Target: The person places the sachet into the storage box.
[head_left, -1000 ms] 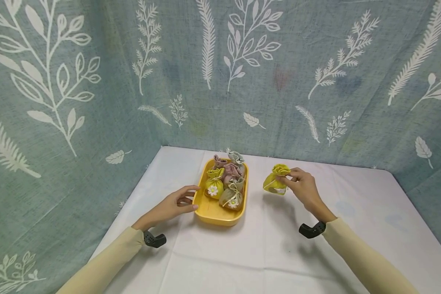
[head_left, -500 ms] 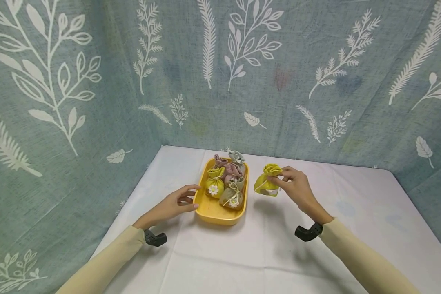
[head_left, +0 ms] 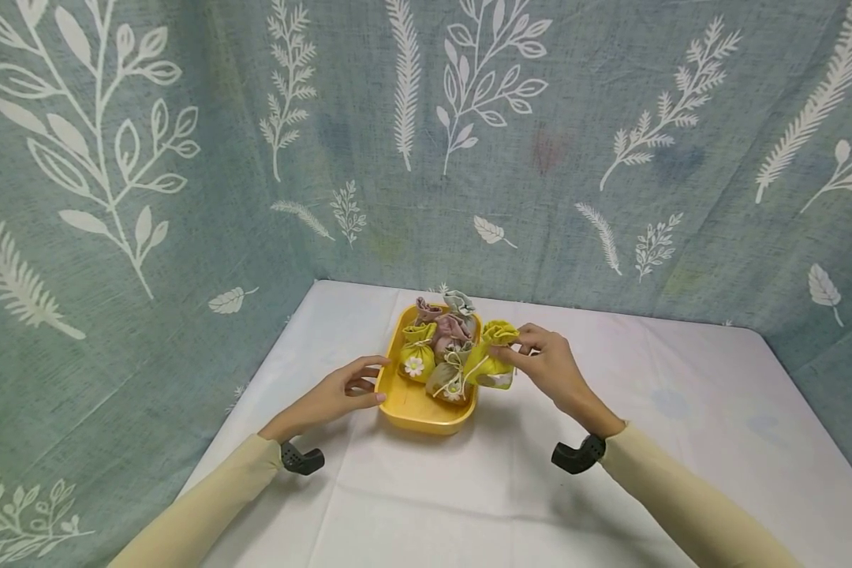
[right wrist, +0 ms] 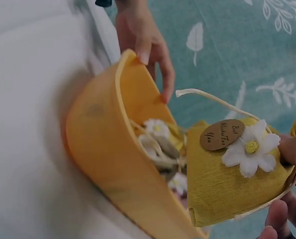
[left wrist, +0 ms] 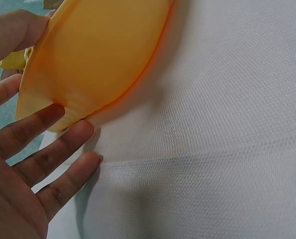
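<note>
My right hand (head_left: 550, 363) pinches a yellow drawstring pouch (head_left: 488, 365) by its gathered neck, at the right rim of a yellow plastic basket (head_left: 415, 426). In the right wrist view that pouch (right wrist: 227, 179) shows a white cloth flower and a small brown oval tag. My left hand (head_left: 341, 394) rests its thumb and extended fingertips against the basket's left side; the left wrist view shows the fingers spread along the wall (left wrist: 103, 55). Inside the basket lie another yellow pouch (head_left: 416, 359), a brownish pouch (head_left: 446, 383), pinkish pouches (head_left: 452, 331) and a pale grey-green one (head_left: 460, 303).
A white cloth covers the table (head_left: 426, 505). Behind and to the left hangs a blue-green curtain (head_left: 369, 158) with white leaf prints. Each wrist bears a black camera mount (head_left: 578, 455).
My right hand has carried the yellow pouch leftward, from over the table to the basket's right rim. The left hand has stayed at the basket's left side.
</note>
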